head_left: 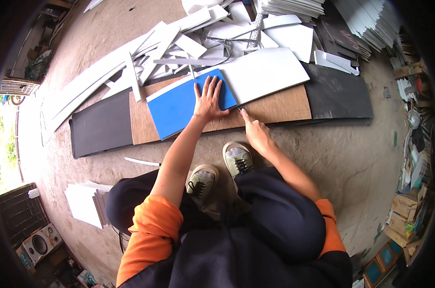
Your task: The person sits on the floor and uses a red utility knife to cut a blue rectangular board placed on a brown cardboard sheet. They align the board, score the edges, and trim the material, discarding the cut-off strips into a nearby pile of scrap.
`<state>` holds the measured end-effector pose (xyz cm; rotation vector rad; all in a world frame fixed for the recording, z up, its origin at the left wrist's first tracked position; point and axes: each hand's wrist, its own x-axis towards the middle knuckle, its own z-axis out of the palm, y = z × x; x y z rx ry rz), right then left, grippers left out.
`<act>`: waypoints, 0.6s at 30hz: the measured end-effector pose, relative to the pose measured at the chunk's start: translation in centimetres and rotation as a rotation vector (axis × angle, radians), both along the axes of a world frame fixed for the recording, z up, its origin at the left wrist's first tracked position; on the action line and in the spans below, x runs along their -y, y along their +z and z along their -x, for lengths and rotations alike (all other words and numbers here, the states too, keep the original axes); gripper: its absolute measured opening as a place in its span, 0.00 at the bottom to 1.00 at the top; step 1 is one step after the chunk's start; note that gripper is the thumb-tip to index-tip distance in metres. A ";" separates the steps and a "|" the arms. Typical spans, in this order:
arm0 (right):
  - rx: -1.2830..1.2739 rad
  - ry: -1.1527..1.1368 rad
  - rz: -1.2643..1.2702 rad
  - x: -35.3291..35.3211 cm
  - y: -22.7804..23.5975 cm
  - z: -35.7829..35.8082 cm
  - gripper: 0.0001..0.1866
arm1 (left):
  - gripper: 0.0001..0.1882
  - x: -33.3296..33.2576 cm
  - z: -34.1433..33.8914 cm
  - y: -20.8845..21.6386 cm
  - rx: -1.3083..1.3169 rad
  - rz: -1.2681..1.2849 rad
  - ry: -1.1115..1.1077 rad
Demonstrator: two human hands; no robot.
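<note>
My left hand (209, 103) presses flat on a blue rectangular panel (172, 108), its fingers spread. My right hand (258, 133) is closed just beyond the panel's near right corner, forefinger pointing at the edge. A thin tip shows at that fingertip, but what the hand grips is mostly hidden. A white sheet (270, 72) extends from under the blue panel to the right. Both rest on a brown wooden board (294, 103), which lies on a long black board (100, 127) on the floor.
White offcuts (164, 43) are heaped beyond the boards. Stacked white sheets (294, 7) stand at the far right. Left of my legs are a pile of white pieces (85, 204) and a thin white strip (140, 162). A speaker (40, 244) sits at lower left. Wooden scraps (404, 206) line the right side.
</note>
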<state>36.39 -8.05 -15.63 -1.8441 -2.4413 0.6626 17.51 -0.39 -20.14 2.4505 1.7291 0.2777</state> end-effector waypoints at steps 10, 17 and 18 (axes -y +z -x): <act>-0.071 -0.023 -0.097 -11.3 1.4 3.4 0.31 | 0.56 -0.1 0.1 1.1 0.018 0.025 0.011; -0.058 0.007 -0.122 -14.4 -1.0 6.4 0.29 | 0.55 -0.1 0.6 1.0 0.082 0.031 0.002; -0.061 0.013 -0.122 -14.6 -1.1 6.5 0.29 | 0.55 -0.1 0.7 0.9 0.092 0.022 0.001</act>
